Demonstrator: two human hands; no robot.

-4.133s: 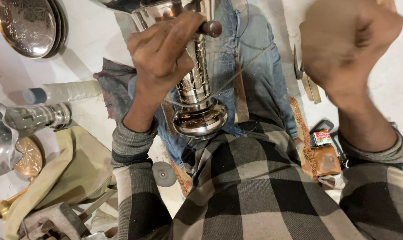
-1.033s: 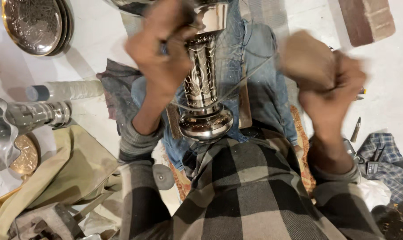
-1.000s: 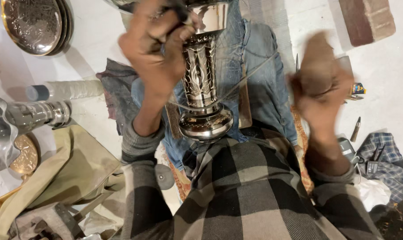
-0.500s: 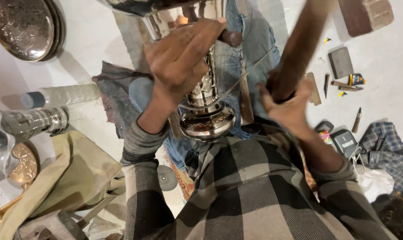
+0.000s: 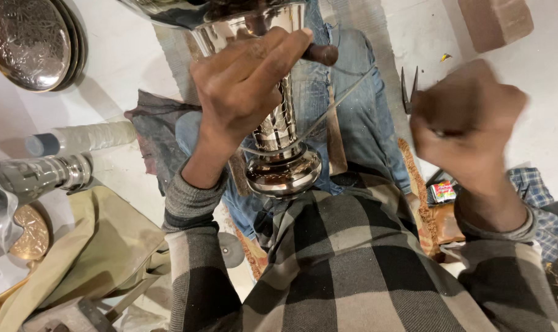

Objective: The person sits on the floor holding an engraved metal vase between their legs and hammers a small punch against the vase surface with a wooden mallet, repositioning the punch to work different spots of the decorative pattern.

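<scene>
- Centrally: engraved silver metal vase [image 5: 282, 132], lying base-first across denim-clad lap [image 5: 352, 117], polished round foot nearest the checked shirt.
- Left hand [image 5: 245, 92]: fingers curled over vase stem, pinning a dark-handled tool [image 5: 320, 54] against it.
- Right hand [image 5: 466, 126]: closed fist, motion-blurred, raised beside vase; contents indiscernible.
- Upper left: stacked embossed metal plates [image 5: 30, 40].

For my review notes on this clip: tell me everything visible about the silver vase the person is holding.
The silver vase is shiny polished metal with an embossed stem, a rounded ringed base toward the person's chest and a flaring top cut off by the picture's upper edge. It lies tilted over the lap. The left hand wraps over its stem, and a thin wire loops around it. The blurred right hand is apart from it.
</scene>
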